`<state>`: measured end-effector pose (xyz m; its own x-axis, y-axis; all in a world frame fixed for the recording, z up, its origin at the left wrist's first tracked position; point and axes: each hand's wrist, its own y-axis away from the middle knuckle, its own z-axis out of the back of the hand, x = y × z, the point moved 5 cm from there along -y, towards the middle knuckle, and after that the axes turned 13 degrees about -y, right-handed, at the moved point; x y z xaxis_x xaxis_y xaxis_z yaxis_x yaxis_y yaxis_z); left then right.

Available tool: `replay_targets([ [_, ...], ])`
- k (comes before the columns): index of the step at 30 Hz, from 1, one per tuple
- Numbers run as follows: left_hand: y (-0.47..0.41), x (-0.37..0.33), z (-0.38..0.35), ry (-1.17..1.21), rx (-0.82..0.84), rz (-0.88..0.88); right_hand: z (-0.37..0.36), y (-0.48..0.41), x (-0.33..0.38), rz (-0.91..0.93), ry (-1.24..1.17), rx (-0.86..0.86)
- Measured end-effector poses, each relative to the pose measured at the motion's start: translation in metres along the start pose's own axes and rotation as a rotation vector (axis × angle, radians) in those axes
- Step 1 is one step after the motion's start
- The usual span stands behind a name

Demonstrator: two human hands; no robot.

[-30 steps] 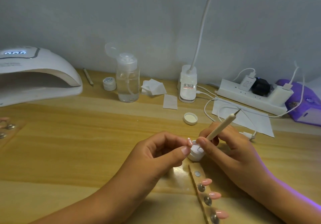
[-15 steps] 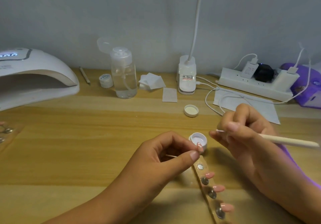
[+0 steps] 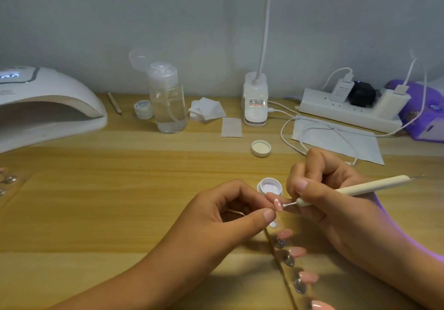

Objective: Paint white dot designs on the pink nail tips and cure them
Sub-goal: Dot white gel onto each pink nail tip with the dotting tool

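Nail tip (image 3: 278, 204) pinched in left grip (image 3: 225, 216); right grip (image 3: 331, 196) pinches dotting pen (image 3: 365, 187).

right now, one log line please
left hand pinches nail tip | right hand holds pen, point at nail tip | paint pot open

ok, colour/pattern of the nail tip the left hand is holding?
Pink nail tip with white dots, held by the left hand, dotting tool at it; head view.
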<state>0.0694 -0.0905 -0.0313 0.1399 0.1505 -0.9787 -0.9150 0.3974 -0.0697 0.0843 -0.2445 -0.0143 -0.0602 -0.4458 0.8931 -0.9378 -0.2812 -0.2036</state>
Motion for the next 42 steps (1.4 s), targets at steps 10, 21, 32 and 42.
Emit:
replay_targets([
  [10,0.0006,0.0000,-0.0004,0.003,0.014,-0.036,-0.0026,-0.0003,0.0012,0.025,-0.008,0.059],
  [21,0.0006,0.0013,-0.0002,0.023,0.008,-0.028,-0.0019,-0.0004,-0.0008,0.006,-0.006,0.068],
  [32,0.0005,0.0001,-0.0002,0.034,0.008,-0.016,-0.0026,-0.0009,-0.0005,0.007,0.005,0.081],
  [42,0.0007,0.0009,0.0005,0.017,0.010,-0.012,-0.0032,-0.0010,-0.0013,-0.004,-0.009,0.082],
])
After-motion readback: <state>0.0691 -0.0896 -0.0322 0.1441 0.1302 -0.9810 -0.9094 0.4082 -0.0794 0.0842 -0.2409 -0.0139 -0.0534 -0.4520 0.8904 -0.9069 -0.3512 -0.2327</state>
